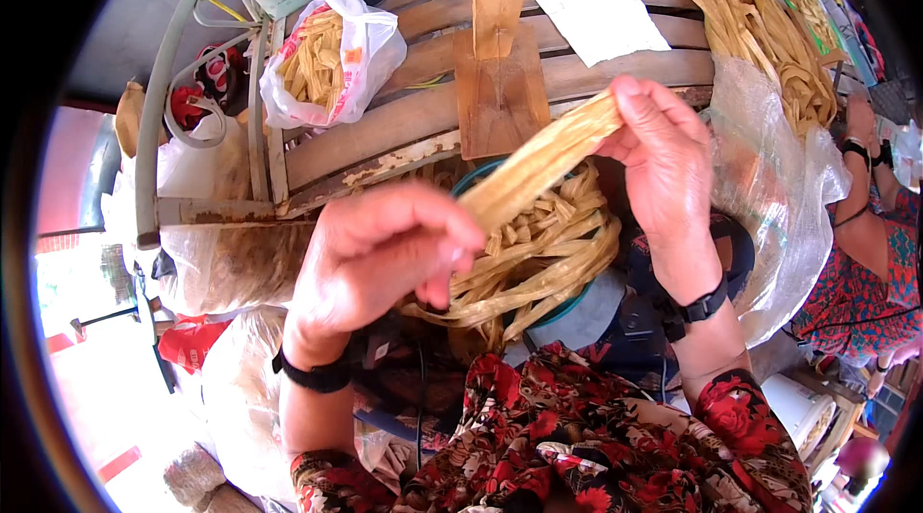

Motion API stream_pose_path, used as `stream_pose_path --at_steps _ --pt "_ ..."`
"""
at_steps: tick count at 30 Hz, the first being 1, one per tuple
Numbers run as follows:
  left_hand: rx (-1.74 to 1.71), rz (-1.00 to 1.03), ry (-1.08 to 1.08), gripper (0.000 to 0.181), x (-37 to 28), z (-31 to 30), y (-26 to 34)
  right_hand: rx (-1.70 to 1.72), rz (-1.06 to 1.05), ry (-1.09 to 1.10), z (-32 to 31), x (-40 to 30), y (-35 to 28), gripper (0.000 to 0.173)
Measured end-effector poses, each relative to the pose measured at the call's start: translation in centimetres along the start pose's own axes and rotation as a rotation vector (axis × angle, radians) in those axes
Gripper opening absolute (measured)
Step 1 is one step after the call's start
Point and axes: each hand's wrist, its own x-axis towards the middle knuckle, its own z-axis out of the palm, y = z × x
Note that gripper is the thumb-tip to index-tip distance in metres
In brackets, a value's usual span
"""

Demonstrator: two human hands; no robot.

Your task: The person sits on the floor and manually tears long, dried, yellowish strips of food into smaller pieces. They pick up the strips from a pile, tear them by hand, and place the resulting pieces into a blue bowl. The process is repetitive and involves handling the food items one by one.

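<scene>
A long, flat strip of pale yellow dried plant fibre (544,159) slants between my two hands. Its upper end is pinched between the thumb and fingers of my right hand (660,152). My left hand (393,253), blurred, has its fingers curled at the strip's lower part. Those fingers hide where the strip goes, so a grip there cannot be made out. Below lies a heap of similar folded strips (533,268), in and over a teal-rimmed tub (570,307) at my lap. Some strips hang over its near side.
On the slatted wooden bench (360,145) stand a wooden block on a board (501,95), a white sheet (606,22) and a plastic bag of strips (317,66). More strips (764,30) hang at right above clear plastic sheeting (764,210). A co-worker's arm (862,188) shows beyond.
</scene>
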Motion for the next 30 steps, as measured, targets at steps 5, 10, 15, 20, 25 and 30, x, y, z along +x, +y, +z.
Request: stream_pose_path --at_steps 5,10,15,20,25,30 --pt "0.060 -0.035 0.020 0.036 -0.8 0.7 0.0 -0.182 -0.323 -0.378 3.7 -7.0 -2.1 0.019" --pt "-0.018 0.023 0.130 0.025 -1.7 3.5 2.1 -0.220 -0.185 -0.325 2.4 -8.5 -1.6 0.020" --pt "-0.355 0.122 0.003 0.027 -0.9 5.3 1.4 -0.018 -0.027 -0.322 2.6 -8.4 0.4 0.020" --pt "-0.176 0.067 0.243 0.011 0.3 4.6 -1.7 -0.126 -0.044 -0.170 1.9 -7.5 2.4 0.017" --pt "0.014 0.101 0.332 0.009 0.9 5.4 -2.5 -0.222 -0.069 -0.191 1.7 -8.4 2.3 0.017" --pt "-0.242 0.179 0.128 0.022 0.3 4.7 -3.6 -0.078 -0.183 -0.040 2.1 -8.2 2.5 0.011"
